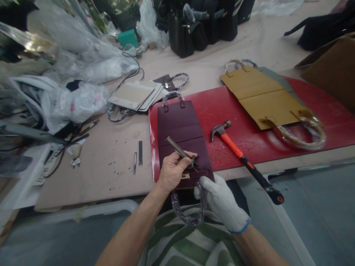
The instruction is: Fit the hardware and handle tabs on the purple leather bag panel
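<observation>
A flat dark purple leather bag piece (180,133) with wrapped handles lies on a red mat (249,111). My bare left hand (173,170) pinches a thin metal punch tool (179,151), its tip pressed near a small gold fitting at the piece's near edge. My right hand (220,197), in a white knit glove, is closed on the near edge of the purple piece by its plastic-wrapped handle (188,212). An orange and black hammer (244,159) rests on the mat just right of the piece.
A tan leather bag piece (263,96) with wrapped handles lies on the mat at the right. Two small metal punches (138,156) lie on the table to the left. Card pieces (134,95), plastic bags (80,99) and black handbags (194,26) crowd the back.
</observation>
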`<state>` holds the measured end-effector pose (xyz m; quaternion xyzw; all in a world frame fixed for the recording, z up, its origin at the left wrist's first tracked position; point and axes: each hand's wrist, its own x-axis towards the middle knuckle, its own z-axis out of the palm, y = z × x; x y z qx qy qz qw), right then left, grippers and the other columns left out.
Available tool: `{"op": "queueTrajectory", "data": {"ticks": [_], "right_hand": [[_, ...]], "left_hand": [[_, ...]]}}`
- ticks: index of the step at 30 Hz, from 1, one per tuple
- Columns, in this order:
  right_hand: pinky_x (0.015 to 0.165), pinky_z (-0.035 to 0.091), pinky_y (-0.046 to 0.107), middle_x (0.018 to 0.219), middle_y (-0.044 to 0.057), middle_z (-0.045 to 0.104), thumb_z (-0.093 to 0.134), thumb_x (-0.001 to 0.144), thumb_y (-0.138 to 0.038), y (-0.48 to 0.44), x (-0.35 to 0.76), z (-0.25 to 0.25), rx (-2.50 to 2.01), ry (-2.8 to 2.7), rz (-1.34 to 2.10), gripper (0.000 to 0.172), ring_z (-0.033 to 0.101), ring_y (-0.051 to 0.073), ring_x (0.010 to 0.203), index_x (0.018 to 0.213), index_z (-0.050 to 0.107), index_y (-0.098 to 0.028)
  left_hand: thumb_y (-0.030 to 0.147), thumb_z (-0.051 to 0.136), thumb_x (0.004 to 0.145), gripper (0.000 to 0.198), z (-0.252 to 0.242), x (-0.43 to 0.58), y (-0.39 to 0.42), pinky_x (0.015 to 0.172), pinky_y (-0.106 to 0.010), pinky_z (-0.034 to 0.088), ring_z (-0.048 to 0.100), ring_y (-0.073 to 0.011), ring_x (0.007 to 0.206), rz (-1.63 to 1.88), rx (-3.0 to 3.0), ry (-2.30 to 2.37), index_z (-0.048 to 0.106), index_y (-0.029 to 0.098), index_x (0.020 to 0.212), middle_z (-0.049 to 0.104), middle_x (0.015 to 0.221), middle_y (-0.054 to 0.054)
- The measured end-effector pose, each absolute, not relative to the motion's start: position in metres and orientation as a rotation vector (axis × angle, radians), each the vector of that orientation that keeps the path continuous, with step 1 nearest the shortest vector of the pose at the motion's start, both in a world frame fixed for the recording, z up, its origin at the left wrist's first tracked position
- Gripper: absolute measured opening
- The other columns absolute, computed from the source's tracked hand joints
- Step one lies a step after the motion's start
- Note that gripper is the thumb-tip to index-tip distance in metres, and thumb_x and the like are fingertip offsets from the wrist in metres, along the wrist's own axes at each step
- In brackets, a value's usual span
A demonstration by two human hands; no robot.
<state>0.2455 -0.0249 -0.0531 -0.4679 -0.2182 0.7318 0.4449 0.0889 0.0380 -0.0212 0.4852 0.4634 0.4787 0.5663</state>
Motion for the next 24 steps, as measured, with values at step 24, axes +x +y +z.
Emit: {"op": "queueTrajectory", "data": {"ticks": [24], "right_hand": [[0.050,0.046,0.027,0.057,0.002,0.063,0.076,0.074,-0.045,-0.017,0.232,-0.037,-1.152,-0.526,1.822,0.030,0.056,0.015,0.049,0.074,0.063,-0.017]], "left_hand": [[0.052,0.072,0.088,0.037,-0.016,0.082,0.034,0.054,-0.022,0.053,0.069,-0.0146,0.068,1.067,1.215,1.100,0.075,0.017,0.101,0.079,0.107,-0.010]]}}
